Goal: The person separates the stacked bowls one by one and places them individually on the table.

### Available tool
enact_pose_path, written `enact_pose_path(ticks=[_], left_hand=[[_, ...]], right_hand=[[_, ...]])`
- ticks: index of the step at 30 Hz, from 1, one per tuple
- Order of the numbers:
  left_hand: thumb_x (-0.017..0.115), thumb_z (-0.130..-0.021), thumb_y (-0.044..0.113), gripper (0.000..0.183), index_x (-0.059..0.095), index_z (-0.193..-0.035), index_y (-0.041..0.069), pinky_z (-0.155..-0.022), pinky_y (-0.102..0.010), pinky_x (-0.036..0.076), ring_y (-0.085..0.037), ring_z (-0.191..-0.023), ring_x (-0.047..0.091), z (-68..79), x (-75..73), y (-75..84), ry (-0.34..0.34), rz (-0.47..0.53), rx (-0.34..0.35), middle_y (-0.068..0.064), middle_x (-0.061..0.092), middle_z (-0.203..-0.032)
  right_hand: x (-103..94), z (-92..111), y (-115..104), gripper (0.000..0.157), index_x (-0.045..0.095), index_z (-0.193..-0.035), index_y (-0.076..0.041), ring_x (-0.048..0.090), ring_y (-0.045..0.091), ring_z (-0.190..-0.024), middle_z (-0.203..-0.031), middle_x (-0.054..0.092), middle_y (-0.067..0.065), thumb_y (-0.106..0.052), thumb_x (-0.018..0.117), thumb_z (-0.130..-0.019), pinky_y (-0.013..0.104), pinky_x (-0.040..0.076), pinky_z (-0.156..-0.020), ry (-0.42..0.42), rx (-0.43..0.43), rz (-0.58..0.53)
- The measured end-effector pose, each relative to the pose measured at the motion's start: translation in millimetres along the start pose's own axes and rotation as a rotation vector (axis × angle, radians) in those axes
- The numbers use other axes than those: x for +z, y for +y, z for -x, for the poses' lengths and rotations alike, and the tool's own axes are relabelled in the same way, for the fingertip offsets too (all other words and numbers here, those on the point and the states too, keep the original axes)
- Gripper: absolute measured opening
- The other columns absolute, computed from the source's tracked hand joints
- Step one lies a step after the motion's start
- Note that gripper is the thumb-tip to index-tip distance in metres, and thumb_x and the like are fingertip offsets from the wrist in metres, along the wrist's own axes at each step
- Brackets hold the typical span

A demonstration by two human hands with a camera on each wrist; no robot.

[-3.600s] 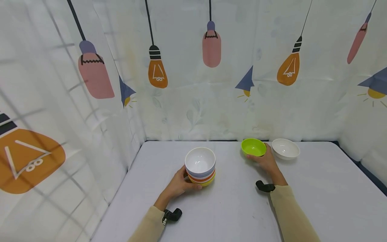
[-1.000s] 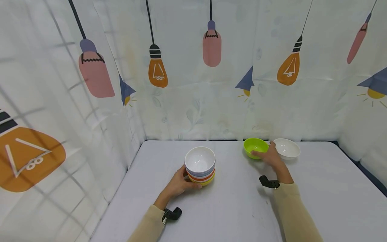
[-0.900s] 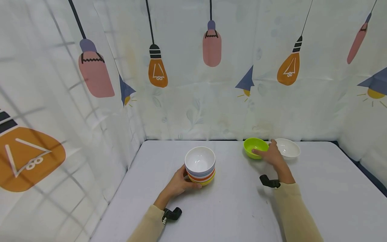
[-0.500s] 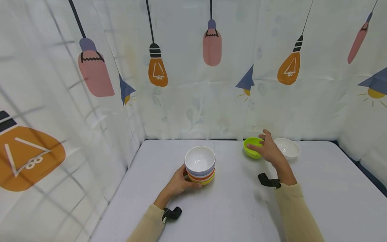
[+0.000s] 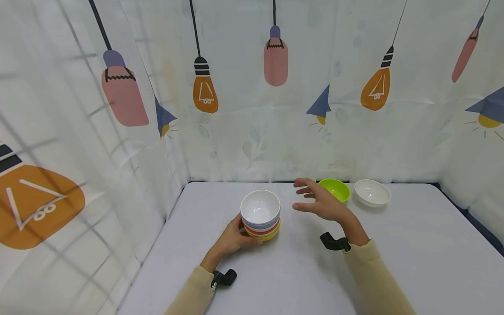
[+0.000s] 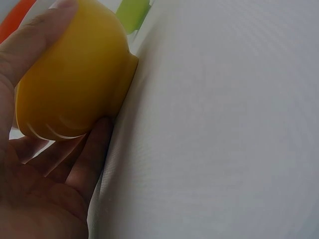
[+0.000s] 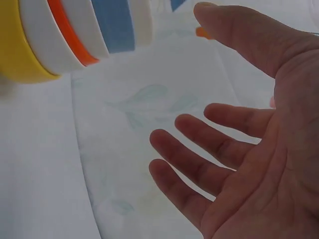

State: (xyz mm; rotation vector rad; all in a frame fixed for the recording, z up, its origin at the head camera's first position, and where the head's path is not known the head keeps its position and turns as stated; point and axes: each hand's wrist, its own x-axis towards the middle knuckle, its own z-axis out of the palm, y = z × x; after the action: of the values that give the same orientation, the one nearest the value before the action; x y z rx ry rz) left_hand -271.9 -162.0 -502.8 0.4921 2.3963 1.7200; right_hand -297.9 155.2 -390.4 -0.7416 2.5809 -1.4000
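In the head view, a stack of nested bowls (image 5: 260, 209) stands upright left of the table's middle, a white one on top. My left hand (image 5: 232, 239) holds it low on its left side, thumb and fingers around the yellow bottom bowl (image 6: 75, 74). Orange, white and blue bands show higher up the stack (image 7: 75, 30) in the right wrist view. My right hand (image 5: 324, 204) is in the air just right of the stack, fingers spread and holding nothing. Behind it sits a lime green bowl (image 5: 337, 189), partly hidden by the hand.
A white bowl (image 5: 372, 194) stands to the right of the green one, near the table's back edge. The white-covered table (image 5: 291, 275) meets patterned curtains (image 5: 252, 131) behind and at the left. Both wrists carry a black camera (image 5: 334, 242).
My right hand has let go of the green bowl, lifted, and moved left toward the stack. The green bowl stays by the white bowl. My left hand and the stack have kept their place.
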Motion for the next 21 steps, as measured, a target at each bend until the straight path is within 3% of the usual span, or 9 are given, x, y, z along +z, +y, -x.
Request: enact_pose_path(ticks=[5,11,21], left_hand=[[0.091,-0.062,0.033,0.094,0.038,-0.139,0.041,-0.107,-0.042,0.041,-0.016,-0.124,0.052,0.2,-0.8,-0.4,0.0,-0.009,-0.002,0.011,0.055,-0.132],[0.09,-0.064,0.035,0.093,0.037,-0.14,0.038,-0.107,-0.044,0.041,-0.017,-0.125,0.051,1.5,-1.2,0.3,-0.009,-0.01,0.003,0.01,0.054,-0.134],[0.09,-0.065,0.026,0.09,0.04,-0.138,0.037,-0.105,-0.041,0.043,-0.016,-0.122,0.053,1.2,-0.2,0.6,-0.004,0.006,0.009,0.01,0.055,-0.132]], right_hand=[[19.5,-4.5,-6.8,0.073,0.04,-0.141,-0.031,0.05,0.027,-0.128,-0.145,0.046,-0.002,-0.047,0.075,-0.079,0.05,0.043,-0.106,-0.055,-0.011,0.027],[40.5,-10.6,-9.4,0.074,0.041,-0.141,-0.025,0.05,0.027,-0.127,-0.143,0.047,-0.003,-0.045,0.077,-0.079,0.048,0.042,-0.107,-0.103,-0.044,0.006],[65.2,-16.1,-10.3,0.087,0.034,-0.145,-0.023,0.05,0.021,-0.124,-0.14,0.045,-0.007,-0.045,0.081,-0.075,0.046,0.044,-0.105,-0.069,-0.063,-0.009]])
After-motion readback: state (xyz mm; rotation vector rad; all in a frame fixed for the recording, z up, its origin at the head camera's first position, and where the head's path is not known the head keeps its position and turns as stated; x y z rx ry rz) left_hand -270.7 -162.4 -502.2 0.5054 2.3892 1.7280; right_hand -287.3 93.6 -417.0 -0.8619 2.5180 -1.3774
